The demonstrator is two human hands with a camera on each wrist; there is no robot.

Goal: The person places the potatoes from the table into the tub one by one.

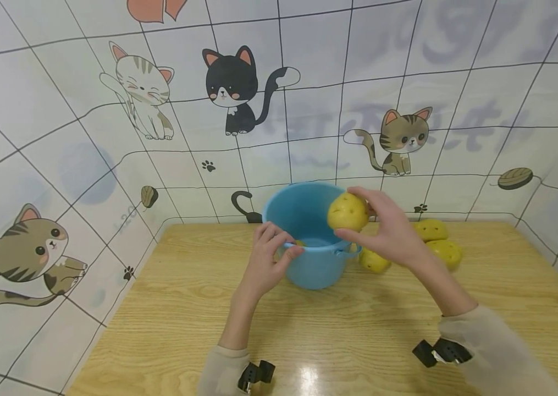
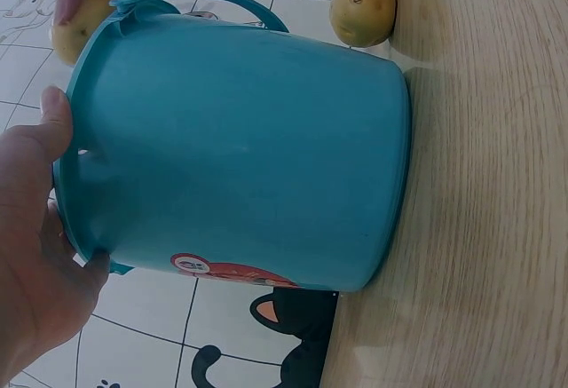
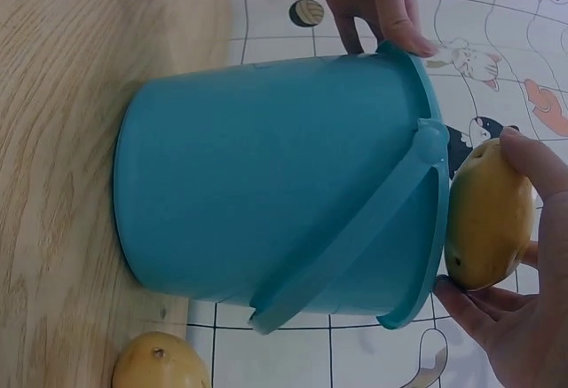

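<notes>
A blue bucket (image 1: 314, 269) stands upright on the wooden table, its handle (image 3: 346, 233) hanging down at the side. My left hand (image 1: 265, 263) grips the near left part of its rim, thumb and fingers on either side of the edge. In my right hand (image 1: 392, 228) is a yellow potato (image 1: 347, 212), pinched between thumb and fingers just over the right side of the rim. The right wrist view shows this potato (image 3: 490, 215) right at the bucket's mouth. A bit of yellow shows inside the bucket behind the left fingers, mostly hidden.
To the bucket's right lie more potatoes: one (image 1: 375, 260) close beside it, others (image 1: 444, 253) farther right, partly behind the right hand. A white tiled wall (image 1: 308, 115) with cat pictures rises behind the wooden table (image 1: 358, 330).
</notes>
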